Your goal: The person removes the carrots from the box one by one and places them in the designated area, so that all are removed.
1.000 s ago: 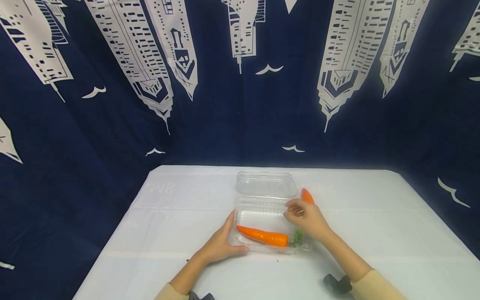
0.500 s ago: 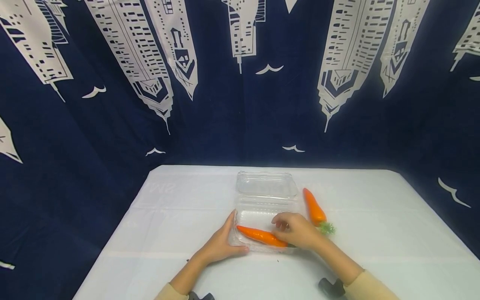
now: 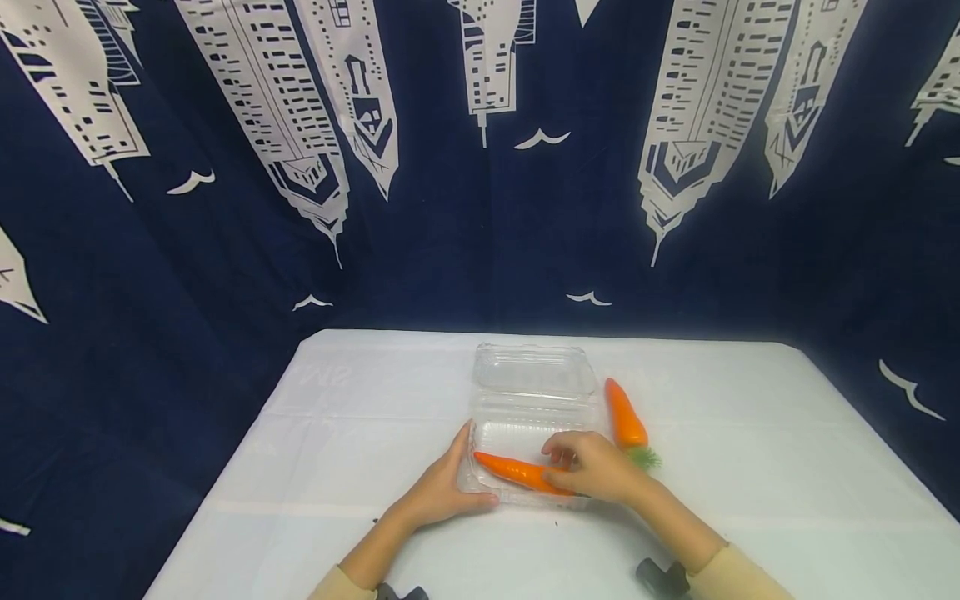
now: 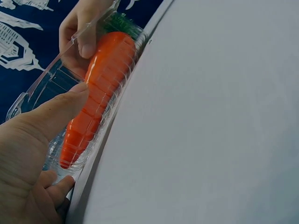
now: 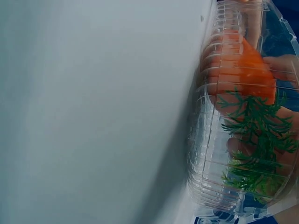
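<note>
A clear hinged plastic container (image 3: pixel 517 432) lies open on the white table, its lid (image 3: pixel 534 369) folded back. One toy-like orange carrot (image 3: pixel 517 469) lies inside along the front wall, its green leafy top (image 5: pixel 257 135) towards the right end. My left hand (image 3: pixel 444 490) grips the container's left end, thumb (image 4: pixel 60 109) along the front wall. Reaching into the container from the right, my right hand (image 3: pixel 596 468) has its thumb on the carrot's thick end and its fingers curled beside it. A second carrot (image 3: pixel 626 415) lies on the table, just right of the container.
The white table (image 3: pixel 360 450) surrounds the container. A dark blue cloth (image 3: pixel 480 242) with white building prints hangs behind the table. Dark wrist devices (image 3: pixel 663 577) sit at both sleeves.
My right hand has moved left and towards me, from beside the second carrot onto the carrot in the container. The second carrot's leafy end has shifted slightly left. My left hand stays put.
</note>
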Tool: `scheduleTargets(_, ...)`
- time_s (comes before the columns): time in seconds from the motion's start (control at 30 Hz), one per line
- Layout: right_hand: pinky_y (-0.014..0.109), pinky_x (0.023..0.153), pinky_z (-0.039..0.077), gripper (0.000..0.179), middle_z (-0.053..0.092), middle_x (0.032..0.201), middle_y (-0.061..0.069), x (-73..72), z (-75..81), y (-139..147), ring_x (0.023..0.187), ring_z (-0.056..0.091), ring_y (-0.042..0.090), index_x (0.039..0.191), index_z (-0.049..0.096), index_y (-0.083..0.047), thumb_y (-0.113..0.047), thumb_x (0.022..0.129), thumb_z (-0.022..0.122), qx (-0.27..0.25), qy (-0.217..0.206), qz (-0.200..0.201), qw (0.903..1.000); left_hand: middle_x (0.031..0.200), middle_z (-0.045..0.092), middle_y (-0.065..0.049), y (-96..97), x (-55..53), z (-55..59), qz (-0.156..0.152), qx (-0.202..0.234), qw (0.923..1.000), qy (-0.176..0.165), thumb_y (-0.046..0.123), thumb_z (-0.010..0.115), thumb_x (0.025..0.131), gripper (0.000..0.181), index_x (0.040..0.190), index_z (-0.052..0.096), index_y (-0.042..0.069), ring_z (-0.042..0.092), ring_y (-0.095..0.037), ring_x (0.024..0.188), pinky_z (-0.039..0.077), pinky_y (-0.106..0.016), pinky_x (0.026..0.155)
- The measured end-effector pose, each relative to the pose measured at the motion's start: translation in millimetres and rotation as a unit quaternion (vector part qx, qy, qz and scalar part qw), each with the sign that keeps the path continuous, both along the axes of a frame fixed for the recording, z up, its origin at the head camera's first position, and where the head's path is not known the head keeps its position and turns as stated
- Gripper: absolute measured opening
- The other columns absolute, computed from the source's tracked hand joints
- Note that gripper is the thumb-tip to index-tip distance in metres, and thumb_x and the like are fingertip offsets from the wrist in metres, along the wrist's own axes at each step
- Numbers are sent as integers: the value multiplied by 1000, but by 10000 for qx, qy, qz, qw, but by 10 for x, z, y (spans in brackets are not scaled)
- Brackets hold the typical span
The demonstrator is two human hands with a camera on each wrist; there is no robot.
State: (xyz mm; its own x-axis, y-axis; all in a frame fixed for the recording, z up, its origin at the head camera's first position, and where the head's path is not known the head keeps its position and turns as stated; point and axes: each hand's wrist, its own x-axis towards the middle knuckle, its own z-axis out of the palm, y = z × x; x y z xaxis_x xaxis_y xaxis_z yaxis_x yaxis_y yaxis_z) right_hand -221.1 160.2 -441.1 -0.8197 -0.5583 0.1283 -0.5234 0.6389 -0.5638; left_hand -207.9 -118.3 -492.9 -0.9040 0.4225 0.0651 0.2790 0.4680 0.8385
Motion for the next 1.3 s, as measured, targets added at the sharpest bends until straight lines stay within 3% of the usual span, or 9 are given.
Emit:
scheduleTargets(0.3,28,72,52,33,63,83,-14,-13,-3,11,76,56,9,101,71,-14,-41,82,77,207,-27,103,9997,159,20,-18,-1,2,11,24,-77,10000,-7,44,80,77,115,158,5,12,29,-42,140,29,-62,107)
scheduleTargets(0.7,32,77,53,27,66,89,-14,-21,-26,-10,79,55,7,103,72,-20,-34,80,79,573,-24,79,9983,158,22,-19,3,11,19,81,-112,9999,37,46,81,77,115,158,6,11,31,-42,139,31,-63,106)
scheduleTargets(1.07,27,72,51,26,62,84,-18,-15,-37,14,76,53,6,102,71,-24,-32,79,80,143,142,209,9996,156,26,-20,5,16,22,105,-160,9998,43,46,81,76,115,158,7,12,34,-41,138,33,-63,105)
scheduleTargets(1.3,27,72,51,32,60,86,-17,-3,-20,29,78,53,7,106,69,-23,-30,77,80,-234,269,-59,9993,156,28,-19,3,18,34,109,-248,9996,62,48,81,76,115,158,8,14,34,-39,138,33,-61,106)
